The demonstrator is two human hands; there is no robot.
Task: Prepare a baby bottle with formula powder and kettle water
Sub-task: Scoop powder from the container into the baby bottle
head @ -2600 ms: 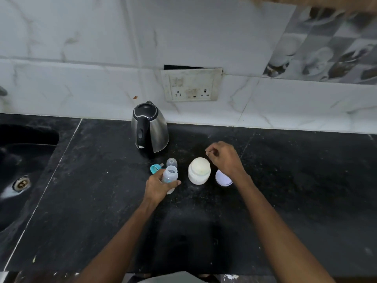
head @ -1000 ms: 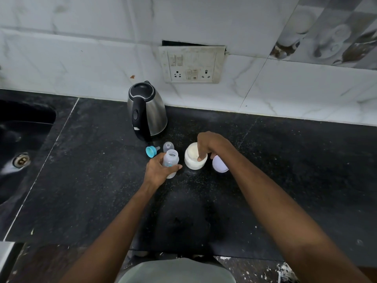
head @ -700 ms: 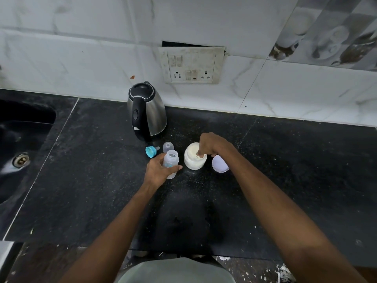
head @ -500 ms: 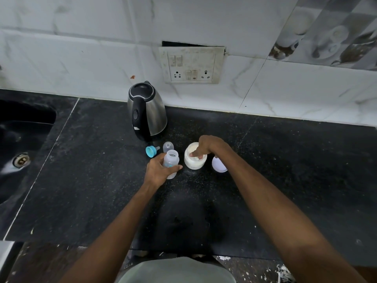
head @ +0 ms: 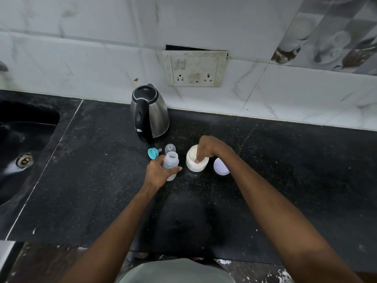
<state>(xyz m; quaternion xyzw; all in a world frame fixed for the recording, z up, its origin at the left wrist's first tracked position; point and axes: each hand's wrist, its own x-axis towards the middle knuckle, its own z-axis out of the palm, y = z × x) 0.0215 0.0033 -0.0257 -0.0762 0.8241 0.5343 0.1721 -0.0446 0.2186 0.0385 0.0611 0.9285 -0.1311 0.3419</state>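
Note:
An open clear baby bottle [head: 171,160] stands upright on the black counter [head: 102,180], and my left hand [head: 157,172] grips its body. Just to its right is the open white formula jar [head: 193,166]. My right hand [head: 208,148] reaches down into the jar's mouth with curled fingers that pinch a small scoop, hidden by the hand and the powder. The jar's white lid [head: 221,169] lies to the right of the jar. The steel kettle [head: 151,113] with a black handle stands behind, near the wall.
A teal nipple ring [head: 152,153] and a clear bottle cap [head: 170,148] lie between the kettle and the bottle. A black sink [head: 20,139] is set in at the far left. A socket plate [head: 194,68] sits on the marble wall.
My right hand came from above the jar down into its mouth and has dug deeper. The left hand has kept its hold on the bottle. The camera moved slightly closer.

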